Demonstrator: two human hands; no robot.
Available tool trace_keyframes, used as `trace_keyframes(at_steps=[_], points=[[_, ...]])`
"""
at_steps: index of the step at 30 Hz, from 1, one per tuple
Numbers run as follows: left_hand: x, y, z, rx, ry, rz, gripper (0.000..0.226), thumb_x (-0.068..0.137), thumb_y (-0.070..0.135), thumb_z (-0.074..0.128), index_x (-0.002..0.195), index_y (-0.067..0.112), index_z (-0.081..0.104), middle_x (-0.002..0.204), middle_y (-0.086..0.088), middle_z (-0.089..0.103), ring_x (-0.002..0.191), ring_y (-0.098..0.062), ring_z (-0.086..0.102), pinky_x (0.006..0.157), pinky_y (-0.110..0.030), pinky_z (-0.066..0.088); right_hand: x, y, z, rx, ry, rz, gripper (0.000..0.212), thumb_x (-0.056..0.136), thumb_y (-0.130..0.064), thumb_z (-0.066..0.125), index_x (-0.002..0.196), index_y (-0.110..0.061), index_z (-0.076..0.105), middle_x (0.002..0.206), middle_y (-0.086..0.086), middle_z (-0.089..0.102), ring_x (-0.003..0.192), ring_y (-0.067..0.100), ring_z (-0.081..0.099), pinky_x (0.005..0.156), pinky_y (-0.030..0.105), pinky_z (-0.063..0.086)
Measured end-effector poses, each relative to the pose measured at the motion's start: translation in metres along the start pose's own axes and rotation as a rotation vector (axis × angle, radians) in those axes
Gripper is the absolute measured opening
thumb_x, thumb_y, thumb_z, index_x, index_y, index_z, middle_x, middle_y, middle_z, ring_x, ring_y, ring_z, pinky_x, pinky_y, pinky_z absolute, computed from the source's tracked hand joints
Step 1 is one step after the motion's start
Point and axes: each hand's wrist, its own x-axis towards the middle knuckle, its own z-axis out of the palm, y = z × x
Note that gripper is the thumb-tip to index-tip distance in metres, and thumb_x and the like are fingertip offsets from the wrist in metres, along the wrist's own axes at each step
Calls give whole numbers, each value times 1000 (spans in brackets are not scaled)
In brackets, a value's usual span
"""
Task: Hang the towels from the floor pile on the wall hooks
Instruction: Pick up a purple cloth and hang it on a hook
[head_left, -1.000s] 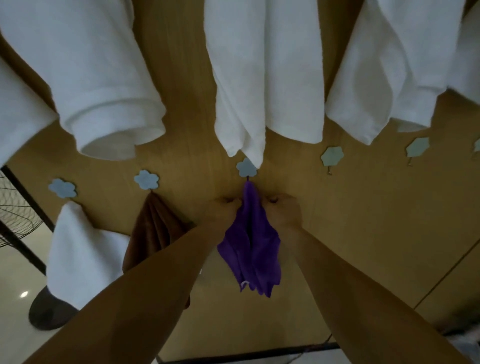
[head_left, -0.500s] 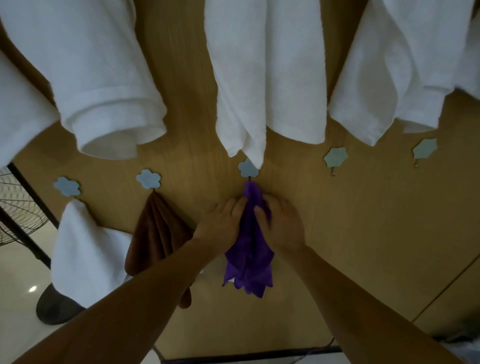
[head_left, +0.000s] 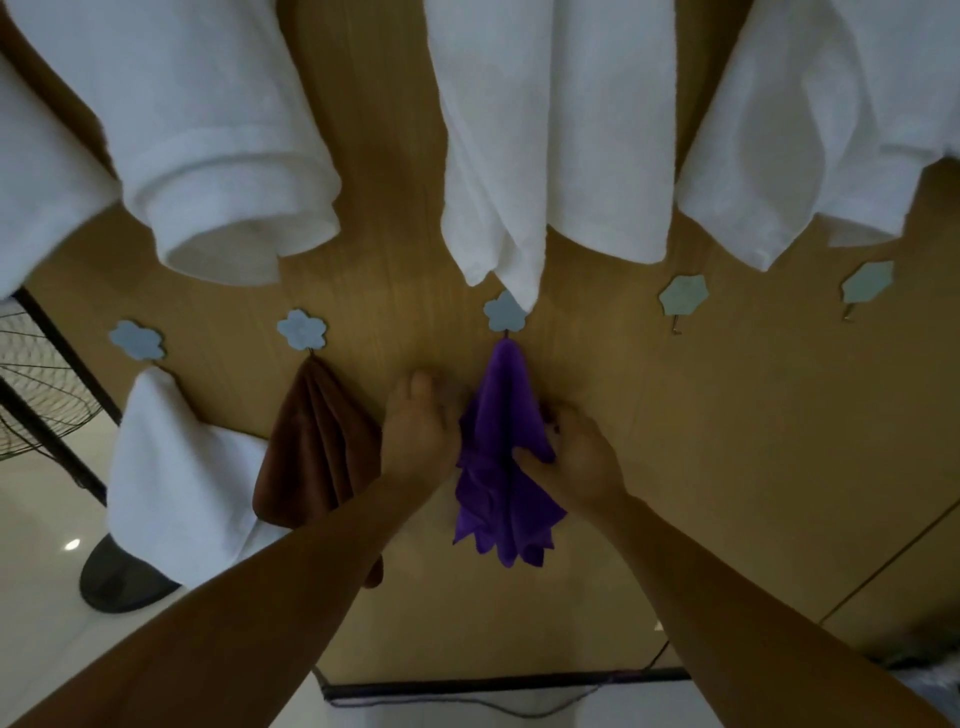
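A purple towel (head_left: 501, 415) hangs from the middle flower-shaped hook (head_left: 505, 312) on the wooden wall. My right hand (head_left: 579, 457) pinches a fold on the towel's right side, about halfway down. My left hand (head_left: 420, 428) rests flat against the wall just left of the towel, fingers extended, holding nothing. A brown towel (head_left: 317, 447) hangs from the hook (head_left: 302, 330) to the left, and a white towel (head_left: 171, 483) from the hook (head_left: 136, 340) beyond it. The floor pile is out of sight.
Large white towels (head_left: 550, 145) hang from an upper row, their ends dipping close to the lower hooks. Two bare flower hooks (head_left: 683, 297) (head_left: 866, 283) sit to the right. A standing fan (head_left: 41, 395) and its dark base are at the left, on a pale floor.
My hands have slid down the purple towel from just under the hook. My left hand has let go and lies flat on the wall; my right hand grips lower on the towel.
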Motion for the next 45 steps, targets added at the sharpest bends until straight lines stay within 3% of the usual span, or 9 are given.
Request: trace_keyframes(at_steps=[3, 12, 17, 20, 23, 26, 31, 38, 45], points=[[3, 7, 10, -68, -271, -72, 51, 86, 51, 51, 120, 14, 49, 101, 2, 57, 83, -12, 55, 65, -21, 42, 8, -17, -2, 72, 137, -36, 63, 80, -56, 63, 128, -19, 48, 117, -3, 58, 101, 12, 56, 81, 30, 49], [-45, -52, 26, 211, -802, -68, 34, 96, 22, 50, 125, 4, 47, 117, -13, 59, 110, -31, 57, 95, -37, 39, 14, -19, 9, -84, -56, 44, 41, 92, -31, 54, 127, -12, 42, 109, 6, 61, 93, 26, 63, 81, 45, 53], [-18, -29, 21, 64, -561, -252, 75, 70, 43, 75, 128, 4, 46, 119, -9, 53, 107, -23, 53, 87, -37, 46, 12, -22, 8, -1, 8, 60, 62, 78, -49, 63, 128, -18, 43, 118, 0, 56, 102, 18, 59, 83, 38, 53], [0, 0, 23, -188, -362, -155, 54, 78, 42, 65, 118, 9, 50, 107, -2, 57, 91, -13, 57, 74, -29, 50, 20, -38, 6, 135, 127, -12, 58, 84, -43, 61, 135, -22, 41, 127, -2, 54, 108, 12, 56, 89, 30, 48], [5, 13, 29, -128, -442, -98, 33, 91, 21, 56, 121, 9, 48, 102, -4, 60, 76, -3, 52, 77, -18, 43, 24, -47, 5, 118, 70, 8, 47, 94, -24, 54, 138, -14, 41, 120, 5, 60, 102, 20, 61, 89, 33, 49], [-6, 6, 33, 38, -588, -122, 38, 95, 10, 47, 132, 3, 44, 123, -19, 57, 105, -27, 56, 86, -11, 19, 20, -46, 3, 22, 4, 13, 39, 94, -17, 51, 132, -8, 45, 107, 8, 64, 86, 18, 60, 81, 30, 48], [-21, 1, 30, 51, -690, -207, 52, 87, 10, 59, 136, 3, 41, 131, -18, 53, 119, -31, 51, 85, -12, 25, 14, -44, -3, -13, -77, 63, 50, 87, -22, 61, 131, -6, 44, 111, 9, 63, 96, 22, 62, 86, 31, 49], [-11, 22, 11, 92, -499, -172, 80, 70, 46, 73, 134, 12, 39, 123, -9, 47, 112, -27, 46, 86, -34, 40, -26, -53, -23, 29, -52, 168, 69, 84, -35, 67, 141, -12, 37, 139, 6, 45, 125, 24, 47, 101, 35, 42], [-44, 34, -26, 241, -507, 130, 85, 74, 43, 63, 145, 14, 26, 142, -12, 32, 127, -34, 34, 103, -47, 30, -123, -64, -64, -212, 10, 362, 79, 88, -37, 63, 151, -16, 21, 150, 6, 32, 135, 25, 35, 109, 35, 34]])
